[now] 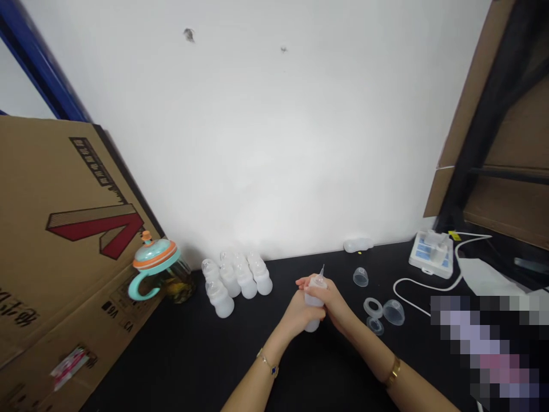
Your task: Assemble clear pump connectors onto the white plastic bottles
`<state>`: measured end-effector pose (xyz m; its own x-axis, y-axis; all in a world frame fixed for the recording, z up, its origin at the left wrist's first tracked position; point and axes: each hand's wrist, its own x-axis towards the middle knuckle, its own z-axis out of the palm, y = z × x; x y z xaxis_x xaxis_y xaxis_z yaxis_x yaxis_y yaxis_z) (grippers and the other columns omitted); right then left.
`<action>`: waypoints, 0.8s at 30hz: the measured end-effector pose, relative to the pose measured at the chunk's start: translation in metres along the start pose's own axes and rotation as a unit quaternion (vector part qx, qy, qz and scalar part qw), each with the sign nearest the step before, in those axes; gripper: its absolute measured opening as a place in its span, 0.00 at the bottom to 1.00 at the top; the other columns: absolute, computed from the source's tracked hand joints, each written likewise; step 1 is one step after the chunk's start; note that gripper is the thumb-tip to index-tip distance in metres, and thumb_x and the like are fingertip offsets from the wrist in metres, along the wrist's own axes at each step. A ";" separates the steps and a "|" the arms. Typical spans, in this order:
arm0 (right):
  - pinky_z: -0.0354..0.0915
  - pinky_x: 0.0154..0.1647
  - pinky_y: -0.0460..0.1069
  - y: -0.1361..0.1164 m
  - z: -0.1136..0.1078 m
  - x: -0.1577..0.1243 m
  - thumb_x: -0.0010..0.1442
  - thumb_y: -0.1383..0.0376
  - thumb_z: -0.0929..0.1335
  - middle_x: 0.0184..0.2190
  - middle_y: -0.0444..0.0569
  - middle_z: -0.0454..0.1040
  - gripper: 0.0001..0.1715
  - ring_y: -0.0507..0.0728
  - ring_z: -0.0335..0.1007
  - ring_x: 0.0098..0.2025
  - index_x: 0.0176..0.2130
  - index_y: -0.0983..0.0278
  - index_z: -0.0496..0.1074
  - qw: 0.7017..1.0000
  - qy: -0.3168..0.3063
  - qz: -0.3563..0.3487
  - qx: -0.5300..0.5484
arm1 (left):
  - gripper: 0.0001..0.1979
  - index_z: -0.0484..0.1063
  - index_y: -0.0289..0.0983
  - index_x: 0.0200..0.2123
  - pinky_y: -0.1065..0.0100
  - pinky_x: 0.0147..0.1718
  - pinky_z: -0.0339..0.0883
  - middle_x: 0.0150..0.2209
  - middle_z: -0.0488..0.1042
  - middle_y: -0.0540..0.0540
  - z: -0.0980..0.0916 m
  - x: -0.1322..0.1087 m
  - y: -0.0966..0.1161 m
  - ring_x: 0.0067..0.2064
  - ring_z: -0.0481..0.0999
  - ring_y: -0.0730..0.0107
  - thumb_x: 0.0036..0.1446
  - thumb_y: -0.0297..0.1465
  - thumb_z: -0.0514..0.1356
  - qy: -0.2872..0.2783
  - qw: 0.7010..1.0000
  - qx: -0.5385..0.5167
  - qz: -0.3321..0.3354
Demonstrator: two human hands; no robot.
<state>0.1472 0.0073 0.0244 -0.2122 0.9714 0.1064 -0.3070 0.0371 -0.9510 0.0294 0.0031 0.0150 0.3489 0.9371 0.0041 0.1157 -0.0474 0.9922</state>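
Observation:
Both my hands are wrapped round a small white bottle (314, 296) with a clear pointed tip facing up, which I hold upright over the black table (223, 366). My left hand (298, 313) grips its lower body, and my right hand (332, 294) closes round the upper part. To the left stand several white baby bottles (231, 280) with clear domed caps. Right of my hands lie a clear dome cap (393, 312), a second dome cap (361, 277), a pale ring (373, 308) and a smaller clear disc-shaped piece (375, 326).
A teal-and-orange lidded jug (156, 254) stands before a cardboard box (47, 229) at left. Against the white wall (274, 143) lies a pale bottle (358, 245). At right are a white case (431, 254), a white cable (412, 280) and a pixelated patch.

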 end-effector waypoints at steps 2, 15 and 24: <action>0.68 0.44 0.53 0.004 0.000 0.001 0.44 0.59 0.75 0.41 0.51 0.83 0.11 0.63 0.76 0.42 0.28 0.62 0.77 1.000 0.011 -0.015 -0.006 | 0.11 0.69 0.35 0.27 0.71 0.25 0.59 0.22 0.68 0.53 0.004 0.002 -0.003 0.26 0.70 0.71 0.35 0.22 0.62 0.027 1.000 0.004 0.000; 0.70 0.38 0.55 0.006 0.008 0.004 0.42 0.57 0.75 0.33 0.52 0.84 0.12 0.66 0.78 0.36 0.28 0.62 0.80 0.991 0.118 -0.034 -0.053 | 0.10 0.76 0.39 0.34 0.65 0.32 0.69 0.30 0.80 0.47 0.014 0.001 -0.011 0.35 0.79 0.56 0.49 0.36 0.66 0.140 0.977 0.160 0.029; 0.71 0.40 0.56 0.011 0.001 0.014 0.42 0.54 0.76 0.31 0.51 0.83 0.18 0.66 0.79 0.37 0.31 0.63 0.82 0.989 0.098 -0.027 -0.102 | 0.11 0.77 0.41 0.41 0.63 0.38 0.69 0.35 0.83 0.46 0.014 -0.004 -0.002 0.38 0.81 0.56 0.53 0.36 0.64 0.179 0.952 0.242 0.054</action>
<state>0.1397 0.0210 0.0162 -0.0097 0.9928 0.1196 -0.1142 0.1177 -0.9865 0.0406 -0.0058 0.0110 0.0540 0.9714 0.2314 0.5426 -0.2231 0.8098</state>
